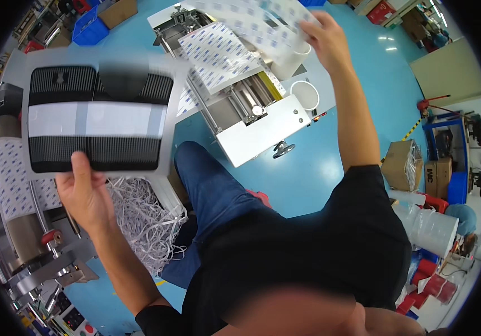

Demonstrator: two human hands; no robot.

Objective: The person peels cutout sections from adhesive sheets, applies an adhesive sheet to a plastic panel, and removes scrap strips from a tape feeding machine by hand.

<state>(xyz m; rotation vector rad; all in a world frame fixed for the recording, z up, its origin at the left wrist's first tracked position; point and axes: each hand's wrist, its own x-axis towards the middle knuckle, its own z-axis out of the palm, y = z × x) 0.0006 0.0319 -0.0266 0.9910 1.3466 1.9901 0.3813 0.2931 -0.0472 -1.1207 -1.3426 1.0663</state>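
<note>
My left hand (pixel 85 196) holds up a flat black ribbed panel (pixel 97 117) by its lower edge; a wide white strip runs across its middle and a pale border frames it. My right hand (pixel 324 39) reaches far forward and grips the end of a long white sheet printed with small blue marks (pixel 240 22), lifted above a white and metal roller machine (pixel 246 106). More of the same printed sheet (pixel 218 53) lies draped over that machine.
A bin of shredded white paper strips (pixel 145 218) sits below the panel. A second metal machine with printed sheet (pixel 16 185) stands at the left. Cardboard boxes (pixel 400 165), white rolls (pixel 431 227) and blue crates (pixel 89 28) stand on the blue floor (pixel 319 173).
</note>
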